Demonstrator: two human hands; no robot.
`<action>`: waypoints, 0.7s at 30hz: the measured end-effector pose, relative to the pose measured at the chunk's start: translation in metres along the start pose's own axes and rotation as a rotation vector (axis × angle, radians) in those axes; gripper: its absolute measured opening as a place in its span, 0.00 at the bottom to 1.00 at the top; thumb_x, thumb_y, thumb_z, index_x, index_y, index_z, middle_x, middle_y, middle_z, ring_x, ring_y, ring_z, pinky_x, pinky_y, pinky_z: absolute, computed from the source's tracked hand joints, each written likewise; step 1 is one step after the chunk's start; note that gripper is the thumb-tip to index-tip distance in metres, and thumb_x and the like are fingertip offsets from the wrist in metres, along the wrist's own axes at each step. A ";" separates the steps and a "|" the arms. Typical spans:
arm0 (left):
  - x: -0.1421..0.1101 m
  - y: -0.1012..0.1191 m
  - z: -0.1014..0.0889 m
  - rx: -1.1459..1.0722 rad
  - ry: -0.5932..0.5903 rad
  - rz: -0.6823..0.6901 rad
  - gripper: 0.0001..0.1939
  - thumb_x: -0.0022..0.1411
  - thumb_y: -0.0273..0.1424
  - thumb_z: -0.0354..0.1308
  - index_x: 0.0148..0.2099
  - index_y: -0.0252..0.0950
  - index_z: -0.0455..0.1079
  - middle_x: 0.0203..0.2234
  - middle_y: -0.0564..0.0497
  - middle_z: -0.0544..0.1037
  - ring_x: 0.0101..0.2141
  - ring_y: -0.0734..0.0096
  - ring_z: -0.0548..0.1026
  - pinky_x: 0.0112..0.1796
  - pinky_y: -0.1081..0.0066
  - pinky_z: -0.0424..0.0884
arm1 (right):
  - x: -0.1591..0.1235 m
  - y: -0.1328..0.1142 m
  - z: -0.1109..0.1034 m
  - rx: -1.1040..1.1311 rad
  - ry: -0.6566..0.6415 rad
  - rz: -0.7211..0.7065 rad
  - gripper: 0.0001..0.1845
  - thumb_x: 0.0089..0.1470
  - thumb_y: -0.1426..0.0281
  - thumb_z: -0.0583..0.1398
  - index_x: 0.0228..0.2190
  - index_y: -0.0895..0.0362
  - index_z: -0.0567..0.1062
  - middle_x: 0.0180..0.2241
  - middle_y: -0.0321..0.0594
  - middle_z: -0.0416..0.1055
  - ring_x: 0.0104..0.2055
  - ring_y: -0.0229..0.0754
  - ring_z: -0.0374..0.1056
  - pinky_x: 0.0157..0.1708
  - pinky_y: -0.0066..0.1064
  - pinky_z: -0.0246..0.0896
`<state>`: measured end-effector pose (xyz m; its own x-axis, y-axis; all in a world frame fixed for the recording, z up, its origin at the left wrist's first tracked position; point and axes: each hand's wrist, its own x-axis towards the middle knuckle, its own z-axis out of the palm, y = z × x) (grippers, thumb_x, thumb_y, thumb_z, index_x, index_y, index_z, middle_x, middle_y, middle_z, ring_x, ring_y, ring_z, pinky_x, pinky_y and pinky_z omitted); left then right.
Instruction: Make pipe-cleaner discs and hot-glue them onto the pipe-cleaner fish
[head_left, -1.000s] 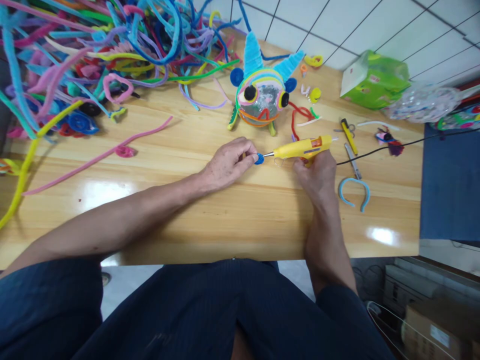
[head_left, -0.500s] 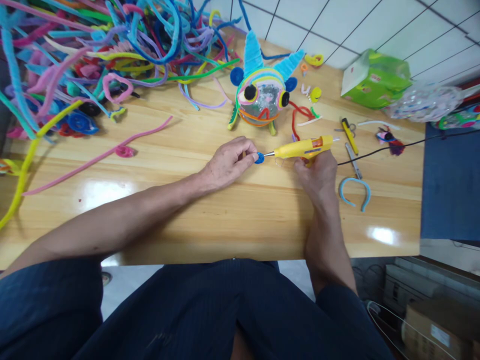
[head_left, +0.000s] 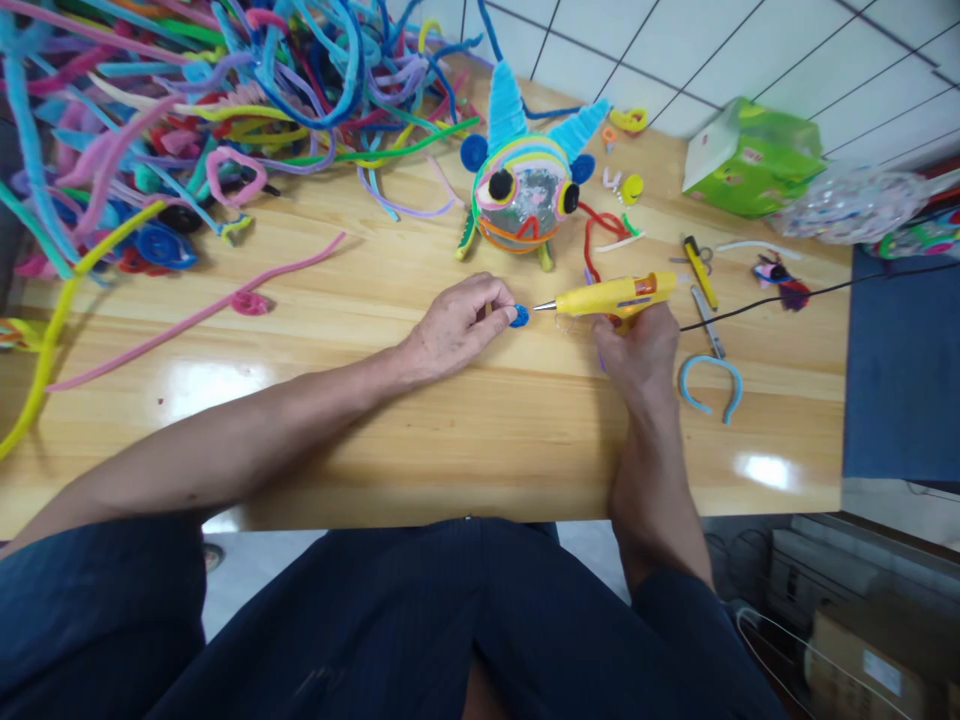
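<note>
Between the thumb and fingers of my left hand (head_left: 463, 322) is a small blue pipe-cleaner coil (head_left: 519, 316), held just over the table. My right hand (head_left: 641, 345) grips a yellow hot glue gun (head_left: 611, 296) by its handle. The gun's metal nozzle points left at the coil, with a short gap between them. Behind my hands stands a round figure (head_left: 525, 195) made of pipe cleaners around a clear ball, with light blue horns, black-and-yellow eyes and an orange mouth.
A big heap of coloured pipe cleaners (head_left: 225, 120) covers the back left. At right lie a yellow-and-black cutter (head_left: 700, 272), scissors (head_left: 707, 320) and a bent blue pipe cleaner (head_left: 711, 362). A green packet (head_left: 757, 160) stands by the tiled wall. The gun's black cord (head_left: 817, 290) runs right.
The glue gun in my right hand has drawn back to the right, so its nozzle has come away from the blue coil. My left hand stays in place.
</note>
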<state>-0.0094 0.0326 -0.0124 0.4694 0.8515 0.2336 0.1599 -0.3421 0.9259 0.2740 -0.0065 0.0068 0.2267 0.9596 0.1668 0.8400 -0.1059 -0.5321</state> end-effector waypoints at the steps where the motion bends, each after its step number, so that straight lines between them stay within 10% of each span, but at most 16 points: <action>1: 0.000 0.000 0.000 0.006 -0.003 -0.001 0.09 0.75 0.33 0.61 0.39 0.38 0.76 0.32 0.51 0.77 0.33 0.69 0.71 0.38 0.67 0.68 | 0.000 0.000 0.000 0.000 -0.007 0.001 0.08 0.52 0.64 0.65 0.36 0.50 0.77 0.35 0.44 0.81 0.40 0.53 0.77 0.48 0.52 0.79; 21: -0.001 -0.001 0.000 0.057 -0.035 0.092 0.09 0.76 0.34 0.61 0.41 0.37 0.77 0.33 0.51 0.77 0.32 0.70 0.72 0.37 0.68 0.69 | -0.003 0.000 0.005 0.000 -0.040 -0.022 0.14 0.57 0.60 0.66 0.43 0.51 0.77 0.41 0.47 0.81 0.46 0.57 0.79 0.50 0.53 0.78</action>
<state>-0.0103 0.0318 -0.0135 0.5145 0.8012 0.3055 0.1631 -0.4412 0.8825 0.2706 -0.0080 0.0023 0.1879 0.9715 0.1449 0.8444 -0.0844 -0.5290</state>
